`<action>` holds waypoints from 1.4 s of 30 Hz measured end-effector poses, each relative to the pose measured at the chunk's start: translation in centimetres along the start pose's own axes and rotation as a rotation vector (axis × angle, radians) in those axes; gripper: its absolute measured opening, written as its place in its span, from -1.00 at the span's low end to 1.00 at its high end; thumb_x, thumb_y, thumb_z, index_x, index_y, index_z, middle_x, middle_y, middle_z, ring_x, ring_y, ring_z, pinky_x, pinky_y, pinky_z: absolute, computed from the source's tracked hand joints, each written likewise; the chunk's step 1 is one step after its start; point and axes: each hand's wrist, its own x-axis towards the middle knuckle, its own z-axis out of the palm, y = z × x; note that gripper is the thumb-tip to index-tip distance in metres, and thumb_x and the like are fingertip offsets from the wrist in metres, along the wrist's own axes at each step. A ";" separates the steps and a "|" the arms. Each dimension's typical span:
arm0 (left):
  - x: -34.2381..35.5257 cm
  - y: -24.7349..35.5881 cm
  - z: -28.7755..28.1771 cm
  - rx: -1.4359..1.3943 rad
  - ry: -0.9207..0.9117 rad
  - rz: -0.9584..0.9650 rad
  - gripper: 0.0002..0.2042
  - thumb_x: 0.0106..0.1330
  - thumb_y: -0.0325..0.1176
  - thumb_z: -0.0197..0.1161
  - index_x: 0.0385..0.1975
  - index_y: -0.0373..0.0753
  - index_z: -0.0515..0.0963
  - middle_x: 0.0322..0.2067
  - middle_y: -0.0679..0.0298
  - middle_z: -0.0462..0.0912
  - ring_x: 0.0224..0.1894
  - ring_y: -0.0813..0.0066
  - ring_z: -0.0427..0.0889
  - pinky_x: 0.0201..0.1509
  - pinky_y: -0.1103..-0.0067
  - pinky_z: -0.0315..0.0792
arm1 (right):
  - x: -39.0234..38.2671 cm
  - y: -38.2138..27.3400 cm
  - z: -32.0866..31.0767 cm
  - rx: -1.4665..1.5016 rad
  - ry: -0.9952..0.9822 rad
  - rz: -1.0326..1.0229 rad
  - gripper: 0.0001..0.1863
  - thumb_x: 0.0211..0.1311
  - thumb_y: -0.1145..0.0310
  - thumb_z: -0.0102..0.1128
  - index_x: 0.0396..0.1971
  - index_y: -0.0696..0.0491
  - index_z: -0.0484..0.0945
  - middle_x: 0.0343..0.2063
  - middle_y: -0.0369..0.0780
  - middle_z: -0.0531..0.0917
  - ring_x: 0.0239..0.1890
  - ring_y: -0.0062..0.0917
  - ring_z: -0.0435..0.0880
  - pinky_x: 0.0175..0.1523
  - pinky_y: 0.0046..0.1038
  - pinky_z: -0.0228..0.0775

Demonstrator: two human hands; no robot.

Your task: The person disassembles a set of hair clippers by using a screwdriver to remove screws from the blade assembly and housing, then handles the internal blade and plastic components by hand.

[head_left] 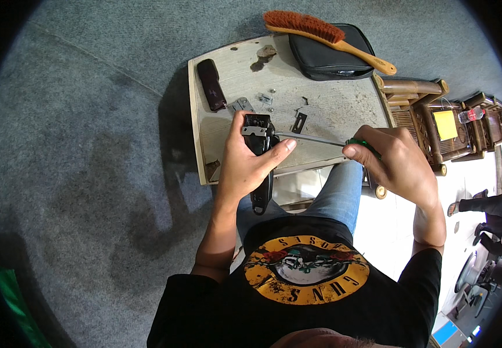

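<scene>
My left hand is wrapped around a black hair clipper, held upright above the table's near edge. A metal plate spans the clipper's upper part, and a small loop shows at its lower end. In my right hand is a screwdriver with a green handle and a long steel shaft. The shaft lies nearly level, its tip at the clipper's right side near my left thumb; the exact contact is too small to tell. Just beyond my left fingers lies a metal blade piece.
On the wooden table are a dark red casing, a slotted black plate and several small metal parts. A brush rests across a black zip case. Bamboo furniture stands at right; other people's legs show farther right.
</scene>
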 end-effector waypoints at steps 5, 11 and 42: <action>-0.1 0.5 0.1 -0.020 0.004 -0.030 -0.63 0.28 -0.54 0.53 -0.03 -0.33 0.48 -0.29 0.32 0.71 -0.26 0.65 0.71 -0.12 0.66 0.60 | 0.3 -0.4 0.4 -0.248 0.357 -0.211 -0.66 0.27 0.11 0.48 -0.43 0.01 0.53 -0.49 -0.30 0.67 -0.49 -0.47 0.71 -0.45 -0.36 0.54; -0.1 0.3 -0.1 0.041 -0.005 -0.029 -0.63 0.28 -0.53 0.54 -0.04 -0.32 0.47 -0.31 0.33 0.71 -0.26 0.66 0.71 -0.13 0.66 0.59 | 0.5 -0.2 0.5 -0.386 0.430 -0.283 -0.69 0.31 0.11 0.44 -0.35 0.06 0.61 -0.46 -0.28 0.68 -0.49 -0.45 0.68 -0.45 -0.37 0.49; -0.1 0.8 0.4 -0.012 0.018 -0.078 -0.63 0.29 -0.54 0.53 -0.06 -0.29 0.44 -0.32 0.35 0.67 -0.30 0.69 0.67 -0.16 0.68 0.56 | 0.3 -0.3 0.7 -0.263 0.409 -0.226 -0.68 0.28 0.11 0.46 -0.33 0.08 0.65 -0.49 -0.27 0.67 -0.55 -0.42 0.72 -0.50 -0.37 0.47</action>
